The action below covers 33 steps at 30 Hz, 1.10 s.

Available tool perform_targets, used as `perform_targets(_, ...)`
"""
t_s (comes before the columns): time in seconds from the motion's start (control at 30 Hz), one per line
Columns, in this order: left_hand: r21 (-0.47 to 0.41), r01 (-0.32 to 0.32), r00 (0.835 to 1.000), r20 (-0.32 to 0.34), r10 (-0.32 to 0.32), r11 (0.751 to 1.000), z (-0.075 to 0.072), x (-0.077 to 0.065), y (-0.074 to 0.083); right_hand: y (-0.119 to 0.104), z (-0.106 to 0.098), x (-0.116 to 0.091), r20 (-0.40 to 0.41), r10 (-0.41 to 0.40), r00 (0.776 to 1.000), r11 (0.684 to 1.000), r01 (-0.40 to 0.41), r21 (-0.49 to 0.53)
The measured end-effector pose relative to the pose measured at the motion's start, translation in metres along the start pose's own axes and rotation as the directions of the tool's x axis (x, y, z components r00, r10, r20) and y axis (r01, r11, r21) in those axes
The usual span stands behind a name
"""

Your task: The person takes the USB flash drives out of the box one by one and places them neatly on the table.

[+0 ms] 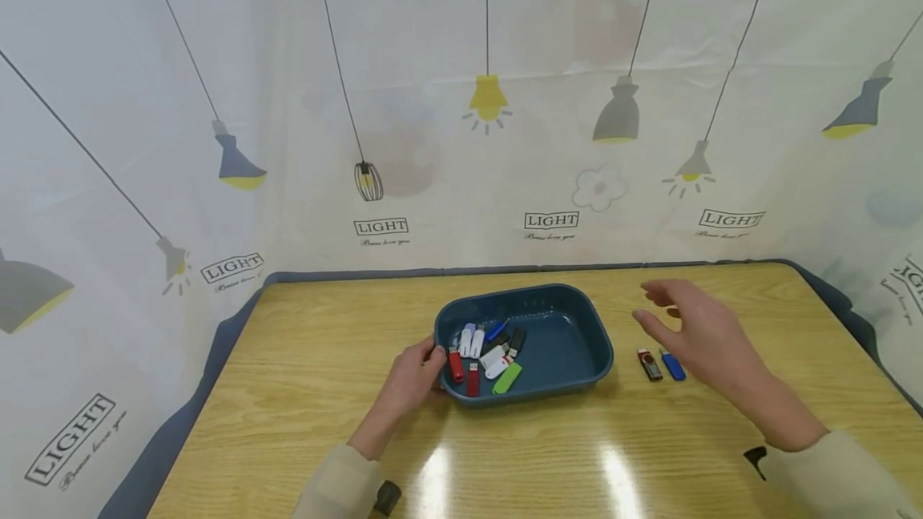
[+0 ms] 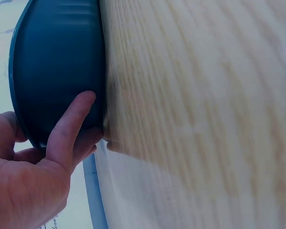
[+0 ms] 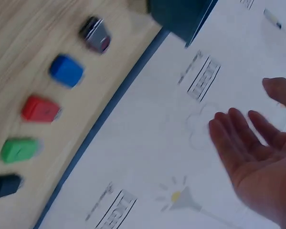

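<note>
My left hand (image 1: 409, 379) grips the left end of a dark teal plastic tray (image 1: 558, 351), thumb over the rim and fingers against the outer wall in the left wrist view. A loose cluster of USB flash drives fills the tray's left half, among them a green one (image 1: 508, 378), red ones and white ones. To the tray's right, my right hand (image 1: 710, 339) hovers above the table with fingers apart and nothing in them. Below it lie a black-and-red flash drive with a metal cover (image 1: 650, 365) and a blue flash drive (image 1: 674, 367).
In the right wrist view the row on the table continues with a red flash drive (image 3: 39, 109), a green flash drive (image 3: 19, 150) and a black flash drive (image 3: 5, 185). The wooden table (image 1: 303, 367) ends at a backdrop (image 1: 461, 183) printed with lamps.
</note>
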<state>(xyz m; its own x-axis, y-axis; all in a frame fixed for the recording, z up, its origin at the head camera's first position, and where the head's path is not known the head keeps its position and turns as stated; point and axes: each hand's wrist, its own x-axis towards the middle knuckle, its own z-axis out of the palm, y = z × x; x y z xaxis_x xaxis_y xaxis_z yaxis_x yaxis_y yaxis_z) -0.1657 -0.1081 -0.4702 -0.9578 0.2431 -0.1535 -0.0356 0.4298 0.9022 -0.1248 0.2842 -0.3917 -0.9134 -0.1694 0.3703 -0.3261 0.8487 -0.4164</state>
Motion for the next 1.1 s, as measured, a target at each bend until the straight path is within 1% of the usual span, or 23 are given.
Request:
perform_targets(0.07,0.0,0.002,1.0,0.0,-0.002,1.0,0.0,0.0,0.0,-0.01,0.008,0.005,-0.005,-0.104,0.995,0.994,0.104,0.025)
perform_targets(0.1,0.0,0.002,1.0,0.001,-0.002,1.0,0.0,0.0,0.0,-0.015,0.012,0.008,-0.002,-0.162,0.987,0.986,0.162,0.038)
perform_targets(0.17,-0.005,0.005,1.0,0.002,-0.005,1.0,0.0,0.0,-0.001,-0.022,0.022,0.014,0.006,-0.278,0.961,0.96,0.277,0.049)
perform_targets(0.27,-0.019,0.009,1.0,0.006,-0.008,1.0,0.0,0.0,-0.002,-0.033,0.035,0.023,0.048,-0.415,0.908,0.909,0.412,0.062)
perform_targets(0.37,-0.033,0.007,1.0,0.008,-0.007,0.999,0.0,0.0,-0.001,-0.042,0.046,0.03,0.103,-0.503,0.858,0.864,0.497,0.076)
perform_targets(0.5,-0.038,0.001,1.0,0.007,-0.001,0.999,0.0,0.0,0.0,-0.053,0.058,0.039,0.161,-0.579,0.8,0.815,0.571,0.096)
perform_targets(0.57,-0.035,-0.003,1.0,0.007,0.003,0.999,0.0,0.0,0.0,-0.057,0.063,0.043,0.183,-0.6,0.779,0.8,0.59,0.108)
perform_targets(0.67,-0.03,-0.007,1.0,0.006,0.007,1.0,0.0,0.0,0.001,-0.063,0.068,0.049,0.226,-0.608,0.761,0.793,0.593,0.137)
perform_targets(0.8,-0.025,-0.008,1.0,0.007,0.008,1.0,0.0,0.0,0.001,-0.069,0.077,0.056,0.305,-0.589,0.749,0.807,0.567,0.166)
perform_targets(0.9,-0.017,-0.011,1.0,0.007,0.011,1.0,-0.001,-0.001,0.001,-0.072,0.084,0.06,0.362,-0.568,0.739,0.819,0.55,0.164)
perform_targets(1.0,-0.008,-0.014,1.0,0.007,0.014,1.0,-0.001,-0.001,0.001,-0.075,0.09,0.064,0.425,-0.548,0.72,0.829,0.535,0.163)
perform_targets(1.1,-0.004,-0.018,1.0,0.007,0.018,1.0,-0.001,-0.001,0.0,-0.078,0.096,0.067,0.501,-0.519,0.693,0.843,0.513,0.163)
